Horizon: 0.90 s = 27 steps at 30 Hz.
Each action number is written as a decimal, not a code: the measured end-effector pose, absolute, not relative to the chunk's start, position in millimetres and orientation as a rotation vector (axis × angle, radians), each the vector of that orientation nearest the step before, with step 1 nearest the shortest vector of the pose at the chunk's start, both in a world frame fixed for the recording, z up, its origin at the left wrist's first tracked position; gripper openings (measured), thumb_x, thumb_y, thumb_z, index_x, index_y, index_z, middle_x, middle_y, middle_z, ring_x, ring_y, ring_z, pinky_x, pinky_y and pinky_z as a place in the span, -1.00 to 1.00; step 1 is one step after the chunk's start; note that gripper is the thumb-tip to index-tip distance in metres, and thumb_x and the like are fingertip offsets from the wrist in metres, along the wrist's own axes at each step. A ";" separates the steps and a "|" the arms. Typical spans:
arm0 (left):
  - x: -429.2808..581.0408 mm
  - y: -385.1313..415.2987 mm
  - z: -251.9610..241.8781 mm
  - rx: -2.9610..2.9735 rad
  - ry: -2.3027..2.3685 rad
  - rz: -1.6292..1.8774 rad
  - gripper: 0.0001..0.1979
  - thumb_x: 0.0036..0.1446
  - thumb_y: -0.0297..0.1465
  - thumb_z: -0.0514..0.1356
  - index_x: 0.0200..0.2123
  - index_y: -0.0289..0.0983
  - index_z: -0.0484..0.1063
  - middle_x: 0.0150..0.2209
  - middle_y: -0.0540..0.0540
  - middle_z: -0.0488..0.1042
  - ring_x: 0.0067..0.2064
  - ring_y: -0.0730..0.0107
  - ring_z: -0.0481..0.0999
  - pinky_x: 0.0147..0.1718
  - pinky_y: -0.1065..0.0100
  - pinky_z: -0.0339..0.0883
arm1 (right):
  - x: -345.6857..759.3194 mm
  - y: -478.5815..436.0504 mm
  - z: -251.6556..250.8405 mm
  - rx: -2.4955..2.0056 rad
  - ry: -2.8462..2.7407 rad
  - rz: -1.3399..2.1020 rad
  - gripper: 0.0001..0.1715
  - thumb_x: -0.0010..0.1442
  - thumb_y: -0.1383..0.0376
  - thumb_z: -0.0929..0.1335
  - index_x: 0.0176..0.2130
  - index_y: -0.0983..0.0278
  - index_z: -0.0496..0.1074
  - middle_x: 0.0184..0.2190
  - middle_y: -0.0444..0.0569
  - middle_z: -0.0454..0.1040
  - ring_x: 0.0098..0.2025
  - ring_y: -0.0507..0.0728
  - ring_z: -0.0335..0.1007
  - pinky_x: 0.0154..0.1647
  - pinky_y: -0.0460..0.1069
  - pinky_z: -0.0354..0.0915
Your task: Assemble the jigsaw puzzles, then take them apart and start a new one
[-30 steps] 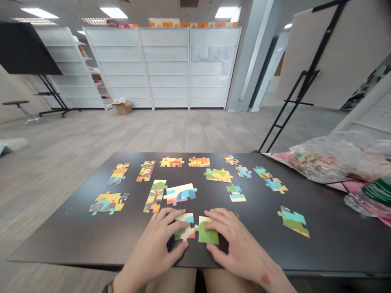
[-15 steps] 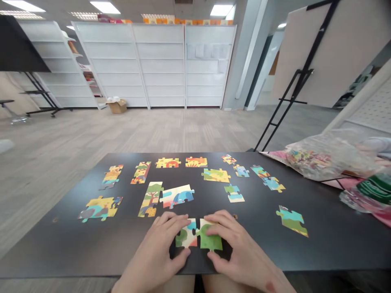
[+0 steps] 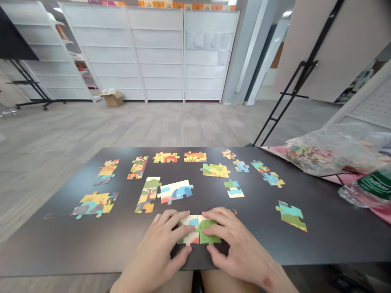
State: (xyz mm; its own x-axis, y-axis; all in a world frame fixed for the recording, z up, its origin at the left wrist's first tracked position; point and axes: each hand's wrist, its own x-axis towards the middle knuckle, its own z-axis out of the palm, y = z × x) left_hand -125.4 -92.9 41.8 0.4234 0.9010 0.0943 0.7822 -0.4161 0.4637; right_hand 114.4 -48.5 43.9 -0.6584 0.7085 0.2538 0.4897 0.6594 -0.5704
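Two jigsaw puzzle pieces lie fitted side by side near the table's front edge. My left hand grips the left puzzle piece, cream with blue, green and red patches, fingers on top and thumb at its near edge. The right puzzle piece, mostly green, is held by my right hand, with fingertips across it and the thumb along its lower edge. Only a thin seam shows between the two. Just beyond my left hand are a joined elephant section and a tree section, touching or nearly so.
More joined pieces surround these on the black table: a yellow-and-teal cluster left, a green-yellow section farther back, a teal-green section right. A plastic bag and a green-labelled bottle occupy the right edge.
The two held pieces have come together: the gap between them has closed to a seam. Both hands keep their grip. The camera view has tilted down slightly.
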 end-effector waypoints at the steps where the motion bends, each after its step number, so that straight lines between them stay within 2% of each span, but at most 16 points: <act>1: -125.2 -93.0 42.8 2.342 1.445 0.451 -0.62 0.28 -0.45 0.16 0.11 0.05 0.38 0.28 0.04 0.31 0.21 0.10 0.25 0.13 0.01 0.28 | 114.4 -48.6 44.3 -0.935 -2.418 0.636 -0.66 0.08 0.44 0.37 -0.14 0.19 0.55 0.08 0.02 0.50 0.14 0.24 0.31 0.19 0.17 0.26; 10: -124.2 -92.9 45.2 2.355 1.449 0.427 -0.62 0.28 -0.45 0.15 0.10 0.04 0.37 0.27 0.01 0.30 0.21 0.07 0.26 0.11 0.02 0.29 | 116.2 -50.2 49.2 -0.951 -2.481 0.647 -0.66 0.13 0.41 0.37 -0.09 0.15 0.53 0.10 -0.01 0.47 0.15 0.24 0.27 0.18 0.15 0.26; 16: -124.6 -93.0 41.8 2.281 1.449 0.479 -0.68 0.25 -0.44 0.18 0.07 -0.11 0.33 0.23 -0.07 0.36 0.21 0.08 0.26 0.13 0.05 0.28 | 116.1 -49.0 51.0 -0.954 -2.516 0.656 -0.71 0.14 0.40 0.36 -0.13 0.16 0.52 0.12 -0.03 0.44 0.14 0.23 0.26 0.16 0.14 0.25; 23: -123.4 -93.1 43.5 2.361 1.448 0.411 -0.62 0.29 -0.45 0.14 0.11 0.04 0.37 0.27 0.01 0.30 0.21 0.06 0.25 0.11 -0.02 0.28 | 116.1 -49.1 53.0 -0.952 -2.545 0.649 -0.67 0.15 0.42 0.34 -0.09 0.15 0.51 0.14 -0.05 0.44 0.17 0.22 0.24 0.19 0.13 0.22; 27: -122.9 -92.6 43.7 2.371 1.454 0.402 -0.63 0.28 -0.44 0.14 0.10 0.05 0.38 0.26 0.01 0.30 0.21 0.05 0.25 0.11 -0.05 0.28 | 117.5 -49.3 50.9 -0.938 -2.564 0.641 -0.68 0.18 0.40 0.34 -0.08 0.14 0.52 0.15 -0.09 0.45 0.20 0.21 0.21 0.23 0.13 0.20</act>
